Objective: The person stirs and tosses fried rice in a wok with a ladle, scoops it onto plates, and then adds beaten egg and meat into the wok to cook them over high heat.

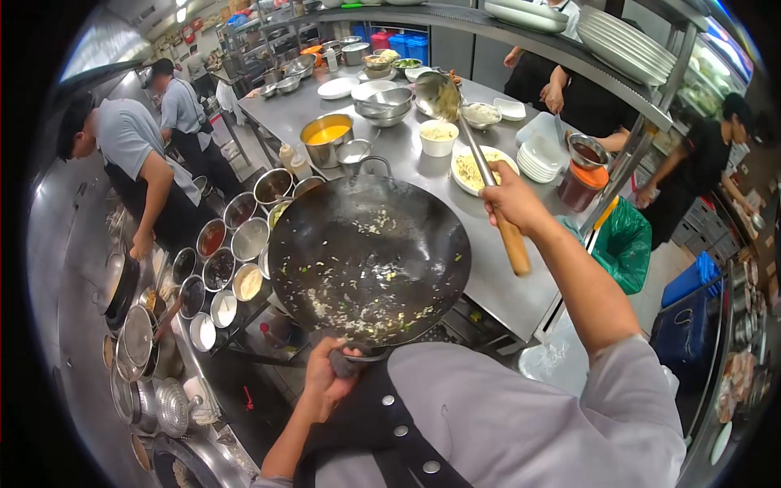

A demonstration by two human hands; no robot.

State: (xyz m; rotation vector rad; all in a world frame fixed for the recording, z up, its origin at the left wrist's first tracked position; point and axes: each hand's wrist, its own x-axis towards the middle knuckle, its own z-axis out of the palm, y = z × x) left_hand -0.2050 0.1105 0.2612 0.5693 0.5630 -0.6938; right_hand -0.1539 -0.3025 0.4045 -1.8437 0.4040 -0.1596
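A large dark wok [370,260] with scattered bits of rice and green is tilted in front of my body. My left hand [325,376] grips its near handle through a dark grey cloth [345,363]. Closed around the wooden handle of a long metal ladle [478,154], my right hand [512,198] is raised to the right of the wok. The ladle's bowl, with food on it, is over the steel table [423,167], near a bowl of white food [482,115]. Below the ladle are a white tub of rice [438,138] and a plate of fried rice [470,172].
Seasoning containers [218,268] stand left of the wok. A pot of orange liquid [327,137] and metal bowls [384,104] are on the table. Stacked plates [626,45] rest on the overhead shelf. Co-workers stand at left, at right and behind the table. A green bag [623,252] hangs right.
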